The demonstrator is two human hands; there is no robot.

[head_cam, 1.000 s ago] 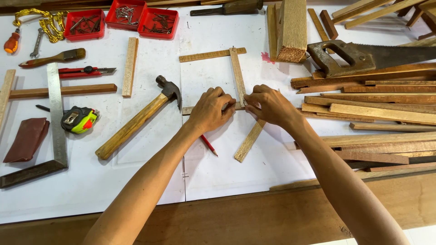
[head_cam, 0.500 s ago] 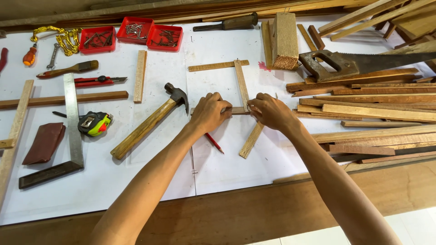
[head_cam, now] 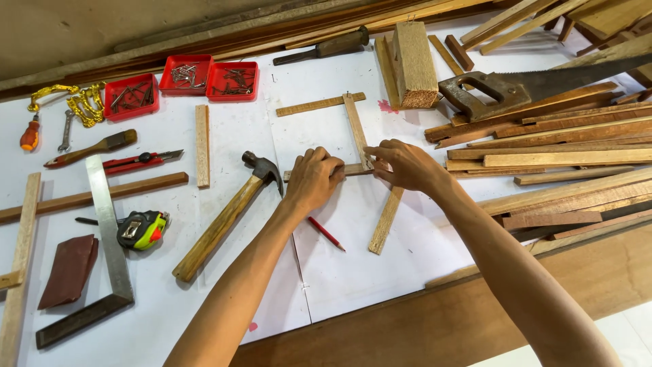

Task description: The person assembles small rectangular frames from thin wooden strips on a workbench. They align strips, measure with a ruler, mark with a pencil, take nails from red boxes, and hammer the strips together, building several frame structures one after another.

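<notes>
Wooden slats meet at mid desk: the left hand (head_cam: 314, 178) presses on the short cross slat (head_cam: 353, 170), the right hand (head_cam: 405, 165) pinches its joint with the long slat (head_cam: 370, 170). I think the corner should stay square and flat; hammer (head_cam: 227, 214) lies just left, red pencil (head_cam: 326, 233) near
</notes>
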